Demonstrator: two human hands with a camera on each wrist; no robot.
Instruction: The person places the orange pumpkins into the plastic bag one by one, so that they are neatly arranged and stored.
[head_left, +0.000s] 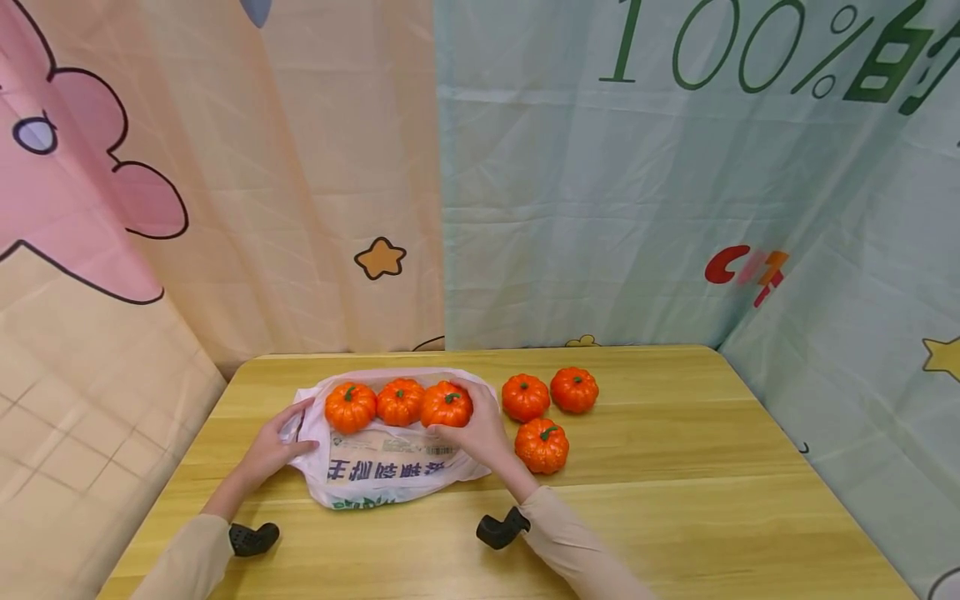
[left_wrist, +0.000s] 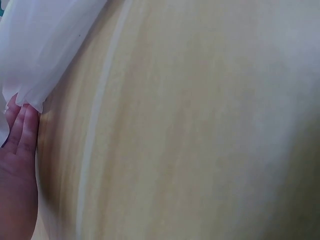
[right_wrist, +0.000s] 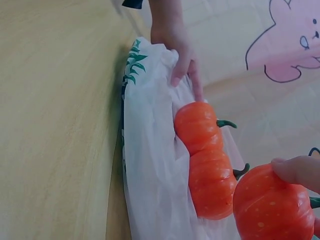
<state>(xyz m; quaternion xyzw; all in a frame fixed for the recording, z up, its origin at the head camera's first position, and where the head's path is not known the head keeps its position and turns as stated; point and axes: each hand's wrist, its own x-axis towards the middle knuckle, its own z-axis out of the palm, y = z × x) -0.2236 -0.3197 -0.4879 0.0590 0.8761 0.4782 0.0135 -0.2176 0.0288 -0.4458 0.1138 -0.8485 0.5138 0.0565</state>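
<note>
Gripping: right hand (head_left: 482, 423), clamped on one pumpkin (head_left: 446, 407), two o'clock of bag (head_left: 390, 467).
Left hand (head_left: 272, 443): fingers apart, touching bag, nine o'clock.
Bagged, seemingly: two pumpkins (head_left: 400, 403).
Remaining: three pumpkins (head_left: 542, 447), worktop (head_left: 675, 467), three o'clock.

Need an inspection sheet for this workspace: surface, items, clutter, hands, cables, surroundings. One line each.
Surface: wood-grain table, pale yellow-brown.
Job's things: white printed plastic bag, lying flat-ish; two orange pumpkins side by side at its opening; held pumpkin beside them; three loose pumpkins on the table, right of the bag.
Clutter: nothing seen.
Hands: right hand grips the held pumpkin; left hand at the bag's left end, fingertips partly covered by plastic, grip unclear. Black devices at both wrists.
Cables: nothing seen.
Surroundings: printed fabric hangings behind and at both sides.
</note>
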